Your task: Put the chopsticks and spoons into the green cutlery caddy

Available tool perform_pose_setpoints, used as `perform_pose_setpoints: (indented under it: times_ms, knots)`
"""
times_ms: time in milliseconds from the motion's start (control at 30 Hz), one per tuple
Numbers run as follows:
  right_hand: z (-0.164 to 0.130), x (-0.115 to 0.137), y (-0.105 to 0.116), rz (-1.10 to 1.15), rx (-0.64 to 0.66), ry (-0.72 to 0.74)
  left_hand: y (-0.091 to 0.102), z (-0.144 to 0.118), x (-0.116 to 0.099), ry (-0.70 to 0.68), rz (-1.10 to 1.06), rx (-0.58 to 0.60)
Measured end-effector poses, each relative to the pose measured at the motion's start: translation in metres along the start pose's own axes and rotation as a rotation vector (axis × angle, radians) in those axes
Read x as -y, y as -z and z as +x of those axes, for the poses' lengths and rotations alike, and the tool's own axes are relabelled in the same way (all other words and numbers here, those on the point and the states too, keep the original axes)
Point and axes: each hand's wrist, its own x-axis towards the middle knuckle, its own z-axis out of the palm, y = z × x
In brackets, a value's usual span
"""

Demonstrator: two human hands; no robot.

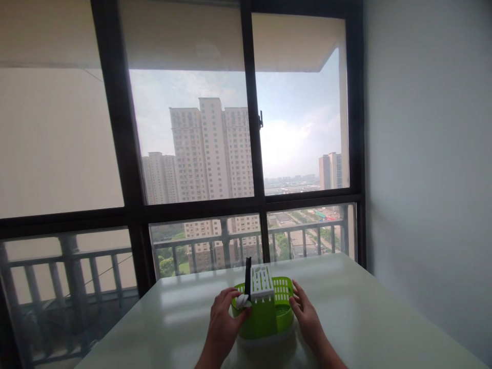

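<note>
A green plastic utensil basket (262,322) stands on a white base on the table, with a white slotted holder top (262,281) at its middle. Black chopsticks (248,279) rise from its left part, beside white spoons (242,302). My left hand (224,320) is closed around the basket's left side, its fingers close by the spoons. On the opposite side, my right hand (306,313) grips the right rim, thumb toward me and fingers along the outer wall. The undersides of my fingers are partly hidden.
The pale glossy table (180,307) reaches back to large dark-framed windows (200,205). A railing (307,236) and tall buildings show outside. A plain wall (426,154) runs along the right.
</note>
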Motion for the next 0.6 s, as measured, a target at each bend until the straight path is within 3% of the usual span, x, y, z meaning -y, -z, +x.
perform_pose_setpoints:
  times_ms: [133, 233, 333, 433, 600]
  knots:
    - [0.002, -0.011, 0.001, -0.073, 0.001, 0.005, 0.014, 0.014, -0.008, -0.050, 0.004, 0.198]
    - [0.003, -0.017, 0.003, -0.106, 0.009, 0.023, 0.013, 0.020, -0.008, -0.099, 0.054, 0.181]
    - [0.004, -0.021, 0.004, -0.097, 0.013, 0.030, 0.009, 0.023, -0.008, -0.094, 0.014, 0.072]
    - [0.005, -0.022, 0.004, -0.078, 0.024, 0.013, 0.012, 0.028, -0.011, 0.022, -0.146, -0.071]
    - [0.005, -0.021, 0.003, -0.070, 0.026, -0.006, 0.038, 0.057, 0.008, 0.278, -0.541, -0.383]
